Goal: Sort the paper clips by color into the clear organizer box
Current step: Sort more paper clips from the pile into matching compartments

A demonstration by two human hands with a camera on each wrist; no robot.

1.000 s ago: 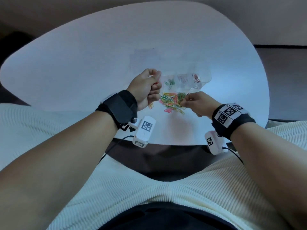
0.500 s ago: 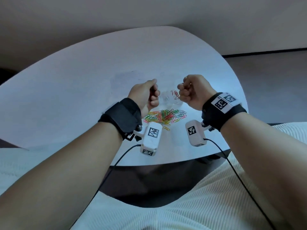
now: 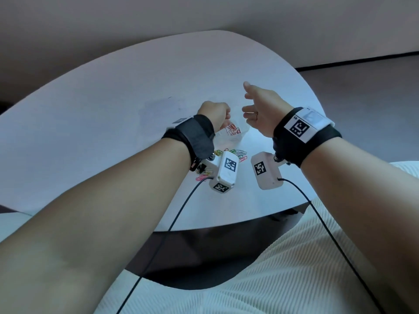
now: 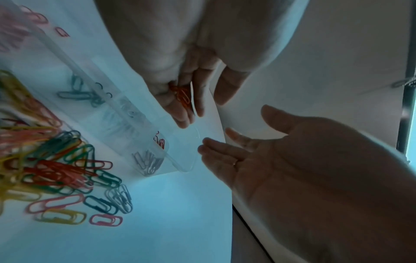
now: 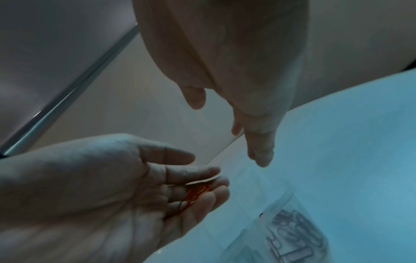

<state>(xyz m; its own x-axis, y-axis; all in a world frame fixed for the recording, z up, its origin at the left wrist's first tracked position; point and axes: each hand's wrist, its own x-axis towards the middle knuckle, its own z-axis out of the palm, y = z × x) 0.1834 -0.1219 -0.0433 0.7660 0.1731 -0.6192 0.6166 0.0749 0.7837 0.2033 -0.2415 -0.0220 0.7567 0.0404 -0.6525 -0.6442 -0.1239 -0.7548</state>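
- My right hand [image 3: 260, 114], clenched half a second ago, is now released: fingers straight, palm empty, raised at centre frame just right of the clear plastic organizer box [image 3: 229, 134].
- My left hand [image 3: 214, 115] cups a small bunch of orange-red paper clips [image 4: 183, 96], fingers curled round them, above the box's near end.
- Judgement: the clips went right hand to left; the drop into the red compartment is not yet done.
- The loose multicoloured paper clip pile [image 4: 47, 170] lies on the white counter [image 3: 113, 109] at lower left of the left-wrist frame, just beside the box.
- The counter edge runs close behind my right hand; open room lies toward the upper left of the head frame.
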